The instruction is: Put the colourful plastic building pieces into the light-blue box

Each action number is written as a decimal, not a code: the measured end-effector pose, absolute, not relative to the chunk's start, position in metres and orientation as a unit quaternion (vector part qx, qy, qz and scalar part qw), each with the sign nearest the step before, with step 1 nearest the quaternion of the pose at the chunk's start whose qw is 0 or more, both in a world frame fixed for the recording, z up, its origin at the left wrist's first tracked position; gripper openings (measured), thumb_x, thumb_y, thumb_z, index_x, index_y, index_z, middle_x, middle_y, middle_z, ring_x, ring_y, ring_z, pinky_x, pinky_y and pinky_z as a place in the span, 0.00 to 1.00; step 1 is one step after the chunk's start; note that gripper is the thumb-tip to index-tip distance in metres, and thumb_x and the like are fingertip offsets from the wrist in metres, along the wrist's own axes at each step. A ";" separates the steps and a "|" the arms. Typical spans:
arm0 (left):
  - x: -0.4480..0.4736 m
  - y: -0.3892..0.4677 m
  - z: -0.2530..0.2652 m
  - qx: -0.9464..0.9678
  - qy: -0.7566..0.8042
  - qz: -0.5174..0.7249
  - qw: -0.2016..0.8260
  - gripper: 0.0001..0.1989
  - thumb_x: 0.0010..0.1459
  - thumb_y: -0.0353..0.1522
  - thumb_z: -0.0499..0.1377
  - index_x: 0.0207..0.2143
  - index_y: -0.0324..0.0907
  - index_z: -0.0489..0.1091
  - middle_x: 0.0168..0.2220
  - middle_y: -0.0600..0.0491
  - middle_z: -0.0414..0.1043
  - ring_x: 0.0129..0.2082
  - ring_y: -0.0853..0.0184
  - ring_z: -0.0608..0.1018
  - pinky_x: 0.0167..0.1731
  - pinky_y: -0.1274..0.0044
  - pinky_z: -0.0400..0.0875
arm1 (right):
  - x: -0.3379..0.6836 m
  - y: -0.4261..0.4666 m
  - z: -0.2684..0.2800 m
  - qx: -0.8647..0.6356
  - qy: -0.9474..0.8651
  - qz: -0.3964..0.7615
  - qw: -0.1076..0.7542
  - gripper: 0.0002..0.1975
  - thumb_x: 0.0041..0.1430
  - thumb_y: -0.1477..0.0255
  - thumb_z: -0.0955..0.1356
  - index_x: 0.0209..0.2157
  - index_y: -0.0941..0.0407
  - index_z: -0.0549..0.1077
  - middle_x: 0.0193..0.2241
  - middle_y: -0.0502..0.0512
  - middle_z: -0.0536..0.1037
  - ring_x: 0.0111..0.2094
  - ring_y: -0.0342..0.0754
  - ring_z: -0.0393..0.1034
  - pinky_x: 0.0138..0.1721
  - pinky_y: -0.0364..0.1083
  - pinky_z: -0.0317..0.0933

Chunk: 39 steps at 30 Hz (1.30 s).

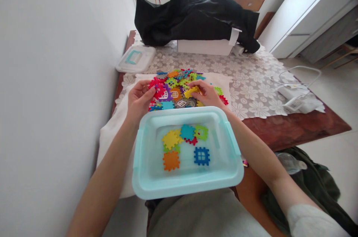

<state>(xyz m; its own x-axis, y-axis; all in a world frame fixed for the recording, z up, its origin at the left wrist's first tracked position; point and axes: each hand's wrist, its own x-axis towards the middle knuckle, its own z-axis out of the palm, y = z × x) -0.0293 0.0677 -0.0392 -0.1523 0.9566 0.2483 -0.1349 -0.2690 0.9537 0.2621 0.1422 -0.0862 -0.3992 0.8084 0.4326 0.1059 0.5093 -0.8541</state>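
My left hand (140, 97) pinches a red interlocking toy block (157, 88) at the left side of a heap of colourful notched blocks (175, 93). Over the heap's right part, my right hand (207, 93) has its fingers closed on a yellow block (191, 92). Between my forearms sits a light blue plastic tub (187, 190), nearer to me than the heap. Inside it lie several flat notched pieces, among them an orange block (171, 160), a dark blue window block (201, 156) and a yellow block (171, 139).
A white lid (136, 59) lies at the table's far left. Black cloth (195, 17) covers a white box (204, 47) at the back. A white cable (304, 68) is on the right. A wall (56, 80) stands close on the left; a dark bag (313, 181) lies lower right.
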 end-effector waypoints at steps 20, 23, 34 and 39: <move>-0.046 0.046 -0.001 0.711 0.337 0.337 0.518 0.18 0.53 0.46 0.83 0.41 0.49 0.90 0.40 0.39 0.87 0.51 0.42 0.89 0.45 0.57 0.90 | 0.288 0.123 -0.031 -0.050 -0.677 0.665 0.312 0.21 0.56 0.49 0.83 0.30 0.50 0.81 0.28 0.51 0.78 0.32 0.51 0.80 0.64 0.68 0.76; -0.049 0.048 -0.005 0.703 0.337 0.328 0.533 0.18 0.55 0.47 0.81 0.44 0.49 0.91 0.36 0.41 0.87 0.49 0.42 0.89 0.47 0.54 0.89 | 0.289 0.124 -0.026 -0.012 -0.712 0.656 0.250 0.19 0.58 0.49 0.82 0.29 0.49 0.85 0.27 0.55 0.81 0.38 0.57 0.83 0.66 0.68 0.74; -0.029 0.057 -0.034 0.623 0.482 0.477 0.390 0.27 0.72 0.56 0.63 0.47 0.43 0.87 0.43 0.42 0.89 0.46 0.51 0.90 0.52 0.59 0.86 | 0.271 0.130 -0.062 -0.303 -0.716 0.463 0.425 0.26 0.72 0.43 0.71 0.52 0.49 0.87 0.55 0.61 0.87 0.56 0.59 0.82 0.66 0.63 0.75; -0.035 0.072 -0.070 0.778 0.528 0.305 0.153 0.33 0.65 0.49 0.72 0.67 0.46 0.80 0.74 0.40 0.73 0.77 0.42 0.71 0.79 0.45 0.60 | 0.264 0.138 -0.090 -0.389 -0.847 0.200 0.302 0.37 0.61 0.55 0.83 0.69 0.47 0.80 0.74 0.65 0.74 0.77 0.75 0.62 0.78 0.79 0.52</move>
